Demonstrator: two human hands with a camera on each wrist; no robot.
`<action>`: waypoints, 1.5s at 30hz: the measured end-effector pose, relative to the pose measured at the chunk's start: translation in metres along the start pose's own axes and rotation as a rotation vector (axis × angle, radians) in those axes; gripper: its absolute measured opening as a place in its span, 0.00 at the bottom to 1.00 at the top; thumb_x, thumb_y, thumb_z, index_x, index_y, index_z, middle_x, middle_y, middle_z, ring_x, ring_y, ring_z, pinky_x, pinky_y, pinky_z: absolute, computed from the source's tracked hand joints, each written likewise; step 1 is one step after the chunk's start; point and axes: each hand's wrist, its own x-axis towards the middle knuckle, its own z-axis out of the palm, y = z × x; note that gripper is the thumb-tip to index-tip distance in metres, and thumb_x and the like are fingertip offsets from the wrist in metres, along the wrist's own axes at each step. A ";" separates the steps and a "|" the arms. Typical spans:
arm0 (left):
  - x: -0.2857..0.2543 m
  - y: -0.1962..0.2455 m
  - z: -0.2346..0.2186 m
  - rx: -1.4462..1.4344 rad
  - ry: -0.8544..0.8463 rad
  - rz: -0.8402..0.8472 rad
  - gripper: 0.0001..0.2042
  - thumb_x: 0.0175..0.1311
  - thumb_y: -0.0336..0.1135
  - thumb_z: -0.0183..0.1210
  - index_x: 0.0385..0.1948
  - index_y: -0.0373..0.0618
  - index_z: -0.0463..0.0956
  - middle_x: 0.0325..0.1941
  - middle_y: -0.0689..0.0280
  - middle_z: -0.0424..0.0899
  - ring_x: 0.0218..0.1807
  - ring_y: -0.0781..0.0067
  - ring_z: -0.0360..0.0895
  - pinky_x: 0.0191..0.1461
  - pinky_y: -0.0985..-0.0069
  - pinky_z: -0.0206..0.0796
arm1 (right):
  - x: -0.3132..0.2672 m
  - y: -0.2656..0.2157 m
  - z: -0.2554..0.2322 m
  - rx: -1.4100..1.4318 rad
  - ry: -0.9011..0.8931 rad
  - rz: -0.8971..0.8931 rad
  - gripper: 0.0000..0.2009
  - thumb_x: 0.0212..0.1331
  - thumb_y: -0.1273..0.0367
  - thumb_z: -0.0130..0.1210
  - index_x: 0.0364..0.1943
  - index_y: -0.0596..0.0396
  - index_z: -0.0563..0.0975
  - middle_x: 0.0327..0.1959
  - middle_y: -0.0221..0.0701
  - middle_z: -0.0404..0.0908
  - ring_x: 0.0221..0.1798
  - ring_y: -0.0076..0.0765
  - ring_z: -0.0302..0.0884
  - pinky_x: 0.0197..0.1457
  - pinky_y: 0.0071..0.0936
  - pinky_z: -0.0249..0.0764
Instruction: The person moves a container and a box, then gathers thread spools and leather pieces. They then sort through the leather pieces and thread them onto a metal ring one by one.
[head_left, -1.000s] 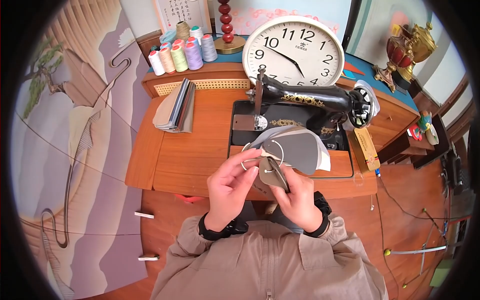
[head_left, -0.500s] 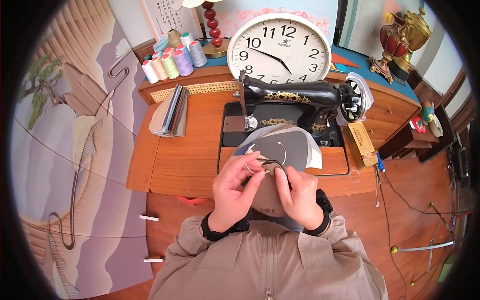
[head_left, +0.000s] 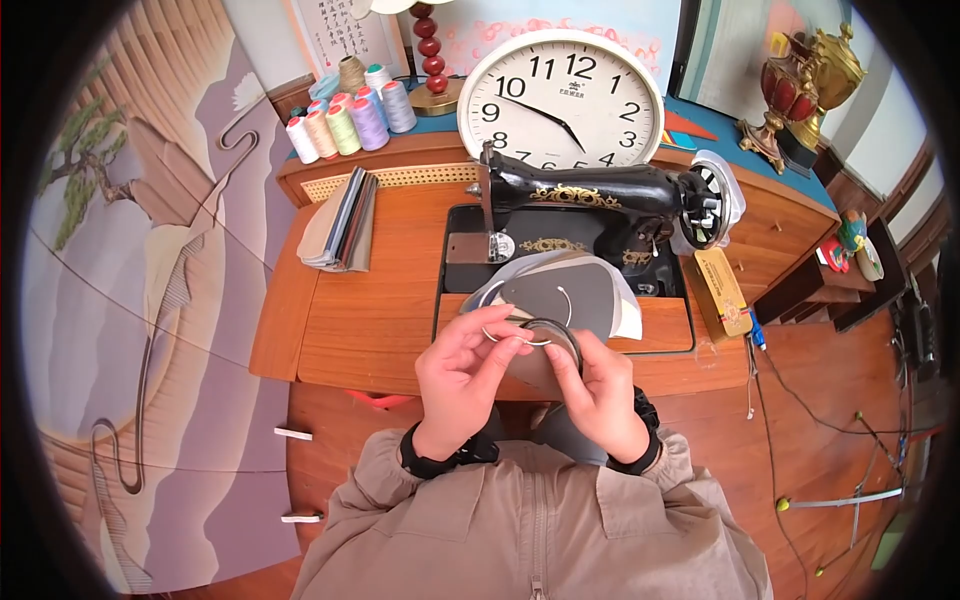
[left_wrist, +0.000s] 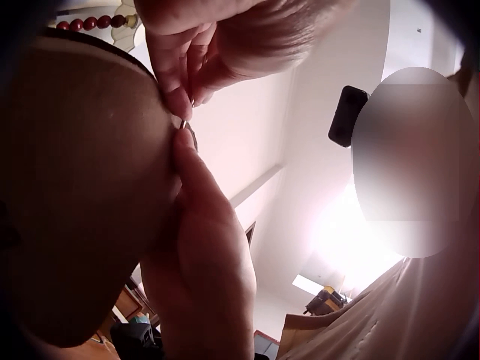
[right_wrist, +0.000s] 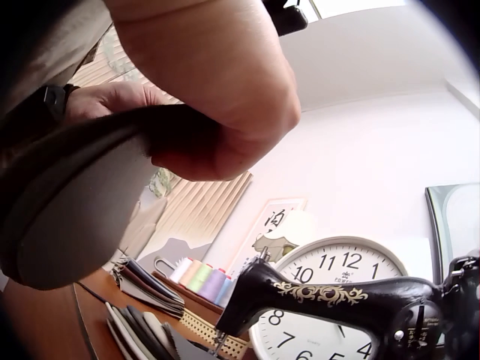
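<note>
In front of the chest, thumb and fingertips of my left hand pinch a thin, pale, open ring. Its free end reaches toward a bent brown swatch with a dark curved edge. My right hand holds that swatch, thumb on top and fingers underneath. The left wrist view shows the swatch's broad brown face, with fingertips meeting at its edge. Just beyond the hands, grey and white swatches lie fanned on the sewing machine bed, with another open white ring over them.
A black sewing machine stands on the wooden table, a large clock behind it. Another swatch stack sits on the left, below several thread spools. A yellow box rests at the right edge.
The brown swatch has turned and bent between the hands. More of the pale ring now shows between the fingertips, pointing right. The head view has shifted a little.
</note>
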 end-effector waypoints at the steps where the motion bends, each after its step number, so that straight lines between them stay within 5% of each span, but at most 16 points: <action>1: 0.001 0.001 -0.001 -0.003 0.003 0.001 0.21 0.67 0.17 0.55 0.61 0.35 0.66 0.44 0.56 0.82 0.46 0.67 0.83 0.52 0.71 0.79 | 0.001 0.002 0.001 -0.015 0.028 -0.019 0.08 0.66 0.72 0.58 0.45 0.59 0.80 0.25 0.39 0.81 0.24 0.37 0.80 0.30 0.28 0.73; 7: 0.001 0.005 -0.004 -0.356 0.186 -0.038 0.23 0.67 0.20 0.57 0.62 0.39 0.60 0.43 0.55 0.82 0.45 0.67 0.83 0.49 0.74 0.77 | -0.001 -0.004 0.015 -0.059 0.078 -0.052 0.07 0.65 0.72 0.58 0.44 0.59 0.80 0.23 0.38 0.80 0.21 0.36 0.79 0.27 0.28 0.72; 9: 0.001 0.004 -0.012 -0.399 0.216 -0.220 0.19 0.70 0.25 0.56 0.59 0.40 0.61 0.43 0.56 0.82 0.45 0.68 0.82 0.45 0.77 0.75 | 0.000 -0.002 0.021 -0.090 0.077 -0.082 0.07 0.65 0.72 0.58 0.44 0.59 0.80 0.23 0.38 0.80 0.21 0.36 0.78 0.26 0.28 0.72; 11: -0.001 -0.002 -0.024 -0.378 0.176 -0.251 0.16 0.74 0.31 0.53 0.59 0.40 0.63 0.43 0.57 0.83 0.44 0.70 0.82 0.40 0.77 0.73 | 0.002 0.000 0.026 -0.167 0.098 -0.192 0.06 0.65 0.71 0.58 0.43 0.58 0.80 0.21 0.36 0.79 0.20 0.38 0.77 0.26 0.29 0.71; 16: -0.001 0.002 -0.042 -0.515 0.024 -0.388 0.13 0.77 0.32 0.48 0.56 0.38 0.65 0.41 0.57 0.82 0.46 0.67 0.82 0.49 0.69 0.79 | 0.005 -0.005 0.036 -0.178 0.039 -0.137 0.06 0.67 0.71 0.56 0.43 0.57 0.79 0.20 0.36 0.78 0.20 0.39 0.77 0.26 0.31 0.71; 27: -0.001 -0.004 -0.056 -0.414 -0.007 -0.291 0.12 0.78 0.38 0.47 0.47 0.37 0.72 0.39 0.62 0.79 0.47 0.69 0.80 0.53 0.66 0.77 | 0.004 -0.011 0.048 -0.222 0.010 -0.047 0.07 0.68 0.71 0.55 0.45 0.57 0.78 0.19 0.37 0.78 0.20 0.42 0.79 0.24 0.33 0.71; 36: 0.005 -0.004 -0.065 -0.442 -0.063 -0.214 0.16 0.80 0.41 0.44 0.37 0.38 0.72 0.31 0.61 0.76 0.36 0.72 0.80 0.41 0.71 0.75 | 0.004 -0.006 0.051 -0.235 -0.003 -0.142 0.05 0.64 0.72 0.58 0.41 0.56 0.79 0.21 0.36 0.77 0.21 0.44 0.78 0.26 0.34 0.71; 41: 0.016 0.013 -0.067 -0.133 -0.083 -0.368 0.15 0.79 0.38 0.47 0.32 0.38 0.73 0.19 0.69 0.74 0.20 0.80 0.74 0.28 0.82 0.67 | 0.007 -0.006 0.037 -0.544 -0.060 -0.362 0.08 0.59 0.72 0.62 0.41 0.56 0.79 0.22 0.34 0.75 0.23 0.41 0.76 0.28 0.35 0.71; 45: 0.016 0.015 -0.066 0.059 -0.161 -0.454 0.13 0.79 0.37 0.46 0.32 0.40 0.72 0.14 0.72 0.71 0.14 0.85 0.68 0.20 0.85 0.58 | 0.000 0.002 0.033 -0.536 -0.048 -0.367 0.07 0.62 0.72 0.60 0.42 0.57 0.79 0.22 0.36 0.74 0.23 0.42 0.75 0.27 0.32 0.70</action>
